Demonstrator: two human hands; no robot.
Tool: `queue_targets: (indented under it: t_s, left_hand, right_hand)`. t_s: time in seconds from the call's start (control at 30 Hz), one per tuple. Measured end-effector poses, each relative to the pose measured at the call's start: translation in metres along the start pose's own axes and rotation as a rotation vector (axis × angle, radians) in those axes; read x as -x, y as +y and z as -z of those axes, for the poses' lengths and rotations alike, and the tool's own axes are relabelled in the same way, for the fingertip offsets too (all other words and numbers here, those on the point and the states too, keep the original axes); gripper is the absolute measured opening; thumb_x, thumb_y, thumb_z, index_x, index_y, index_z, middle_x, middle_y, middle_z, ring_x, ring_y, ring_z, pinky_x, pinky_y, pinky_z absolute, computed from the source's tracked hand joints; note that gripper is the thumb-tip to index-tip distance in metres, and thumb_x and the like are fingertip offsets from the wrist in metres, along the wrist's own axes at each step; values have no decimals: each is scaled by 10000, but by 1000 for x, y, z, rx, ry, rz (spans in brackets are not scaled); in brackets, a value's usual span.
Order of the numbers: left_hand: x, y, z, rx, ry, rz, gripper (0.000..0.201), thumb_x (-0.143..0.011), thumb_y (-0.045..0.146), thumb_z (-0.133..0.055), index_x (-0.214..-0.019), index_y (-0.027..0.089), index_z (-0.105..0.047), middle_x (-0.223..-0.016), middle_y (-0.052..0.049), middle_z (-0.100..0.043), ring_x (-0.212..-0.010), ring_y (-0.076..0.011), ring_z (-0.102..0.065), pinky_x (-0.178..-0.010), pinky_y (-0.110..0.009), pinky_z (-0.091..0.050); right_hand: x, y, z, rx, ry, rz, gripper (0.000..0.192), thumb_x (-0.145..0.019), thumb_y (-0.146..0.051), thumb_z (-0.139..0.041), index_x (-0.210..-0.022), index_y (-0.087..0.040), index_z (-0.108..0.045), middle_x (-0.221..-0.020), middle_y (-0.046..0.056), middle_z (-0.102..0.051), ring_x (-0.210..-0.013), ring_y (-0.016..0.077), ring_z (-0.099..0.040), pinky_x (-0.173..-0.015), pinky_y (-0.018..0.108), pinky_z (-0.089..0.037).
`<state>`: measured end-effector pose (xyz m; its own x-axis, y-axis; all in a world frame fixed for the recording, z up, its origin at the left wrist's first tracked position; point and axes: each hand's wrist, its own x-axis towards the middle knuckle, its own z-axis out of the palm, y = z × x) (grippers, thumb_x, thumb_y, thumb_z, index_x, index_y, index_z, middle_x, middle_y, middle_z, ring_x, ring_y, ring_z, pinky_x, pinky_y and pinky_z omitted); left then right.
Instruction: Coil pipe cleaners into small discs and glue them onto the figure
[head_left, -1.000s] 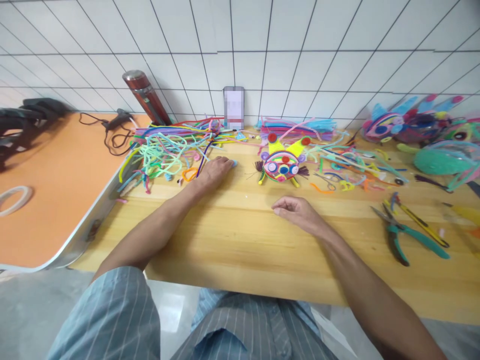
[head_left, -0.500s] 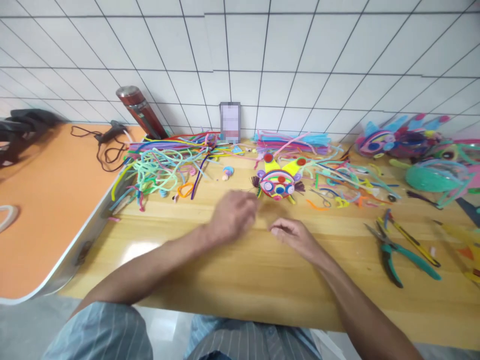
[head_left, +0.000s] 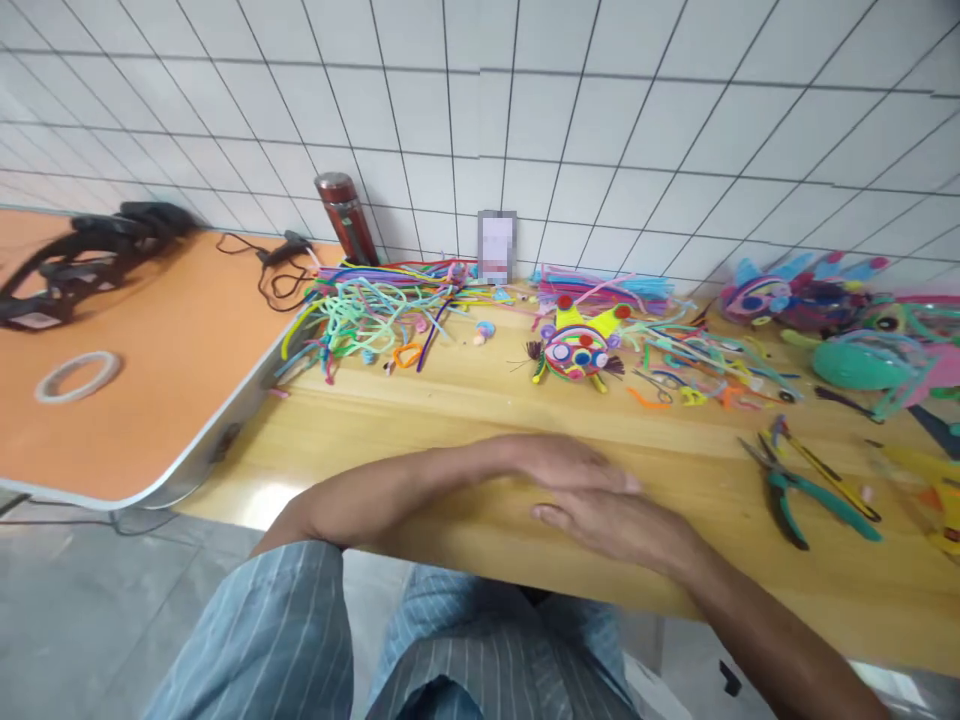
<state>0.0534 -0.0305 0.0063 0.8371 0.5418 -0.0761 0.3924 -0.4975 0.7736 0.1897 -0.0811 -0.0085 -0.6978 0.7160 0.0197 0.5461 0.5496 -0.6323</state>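
Observation:
My left hand [head_left: 574, 466] reaches across to the right and meets my right hand [head_left: 615, 522] above the front of the wooden table. The two hands overlap, palms down, with no object visible in either. My left fingers lie flat and are slightly blurred at the tips. The thumb of my right hand sticks out to the left, while its other fingers are partly hidden by my left hand. Beyond them stands a colourful mask-like craft face [head_left: 577, 352] with yellow horns, red discs and dark tassels, touched by neither hand.
Pipe cleaners [head_left: 367, 318] lie in a tangle at the back left, with more scattered pieces [head_left: 697, 355] right. Pliers [head_left: 795, 490] and a yellow cutter [head_left: 832, 475] lie at the right, near a green balloon-like craft [head_left: 859, 362]. A flask [head_left: 346, 220] and phone [head_left: 497, 246] stand by the wall.
My hands were apart; my left hand has moved away from the craft face to the right and now overlaps my right hand. The view has shifted left, showing more of the orange table.

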Motion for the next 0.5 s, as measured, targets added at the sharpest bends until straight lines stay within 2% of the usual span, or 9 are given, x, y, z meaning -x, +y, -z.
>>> queue_targets:
  t_s: [0.03, 0.1, 0.17, 0.2, 0.27, 0.33, 0.37, 0.43, 0.5]
  left_hand:
    - [7, 1, 1, 152, -20, 98, 608, -998, 643, -393, -858, 190, -774, -841, -54, -791, -734, -200, -708, -694, -298, -535]
    - [22, 1, -4, 423, 93, 270, 579, -966, 621, -421, -777, 157, -711, -778, -50, -756, -695, -193, -674, -678, -296, -531]
    - [37, -4, -9, 491, 251, 289, 544, -941, 614, -442, -737, 159, -657, -731, -34, -712, -669, -177, -634, -662, -285, -516]
    - [46, -9, -10, 421, 347, 277, 546, -945, 617, -424, -709, 169, -628, -701, -23, -683, -651, -167, -611, -647, -278, -500]
    - [65, -23, -8, 92, 589, 315, 527, -956, 591, -405, -661, 190, -577, -661, -7, -640, -644, -160, -588, -648, -268, -476]
    - [85, -39, 0, -39, 715, 367, 452, -946, 531, -447, -656, 199, -551, -662, -22, -622, -675, -178, -575, -678, -289, -455]
    - [92, -45, 4, -81, 760, 391, 426, -955, 503, -437, -681, 201, -557, -691, -36, -635, -694, -190, -578, -685, -301, -448]
    - [99, -52, 10, -148, 789, 421, 363, -942, 457, -470, -699, 204, -564, -726, -59, -652, -723, -211, -583, -708, -322, -441]
    - [93, -54, 14, -207, 764, 434, 339, -933, 436, -493, -692, 209, -562, -740, -70, -656, -736, -221, -578, -730, -336, -437]
  right_hand:
    - [1, -10, 4, 16, -89, 72, 308, -965, -416, -657, -1204, -268, -783, -1189, 50, -800, -1108, 287, -743, -955, 400, -588]
    - [1, -26, 7, 63, -167, 197, 321, -1026, -356, -582, -1252, -214, -761, -1268, 80, -774, -1151, 258, -731, -995, 383, -572]
    - [1, -31, 10, 99, -68, 297, 282, -1040, -321, -561, -1149, -201, -792, -1148, 89, -808, -1077, 238, -749, -977, 375, -574]
    - [3, -28, 13, 102, 28, 325, 266, -1037, -320, -566, -1113, -208, -796, -1102, 85, -814, -1051, 232, -751, -967, 372, -577]
    - [11, -17, 26, 91, 262, 278, 253, -1034, -327, -566, -1123, -227, -780, -1101, 81, -808, -1049, 226, -748, -952, 367, -581]
    - [22, -10, 41, 138, 461, 100, 253, -1037, -302, -547, -1121, -215, -769, -1093, 92, -803, -1014, 229, -754, -906, 368, -593]
    - [27, -14, 47, 202, 496, 29, 242, -1030, -283, -553, -1091, -198, -771, -1070, 103, -804, -985, 240, -757, -882, 376, -596]
    - [35, -37, 48, 368, 383, 20, 189, -996, -254, -608, -1013, -170, -776, -1036, 123, -803, -965, 267, -752, -873, 403, -596]
    - [40, -78, 36, 427, 143, 180, 141, -976, -229, -647, -946, -162, -767, -968, 111, -793, -930, 253, -742, -875, 395, -594]
